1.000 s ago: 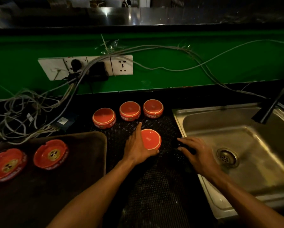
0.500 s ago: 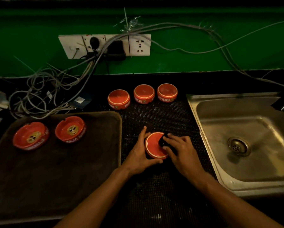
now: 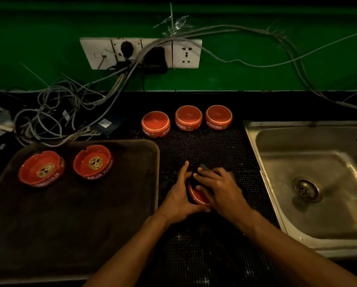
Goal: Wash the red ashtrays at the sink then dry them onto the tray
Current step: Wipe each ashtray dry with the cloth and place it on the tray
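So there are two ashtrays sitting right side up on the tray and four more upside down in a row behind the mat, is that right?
Not quite. The head view shows three upside-down ashtrays in the back row, not four. Two ashtrays do sit right side up on the tray.

We see a dim green wall (image 3: 49, 48) with a white socket strip (image 3: 140, 53), tangled cables (image 3: 55, 112) over a black counter (image 3: 194, 98).

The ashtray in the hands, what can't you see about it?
- Head view: the held ashtray is mostly covered by the right hand and left hand.
- The dark cloth or sponge under the right hand's fingers: too dark to identify.
- Tap: cut off by the right edge.
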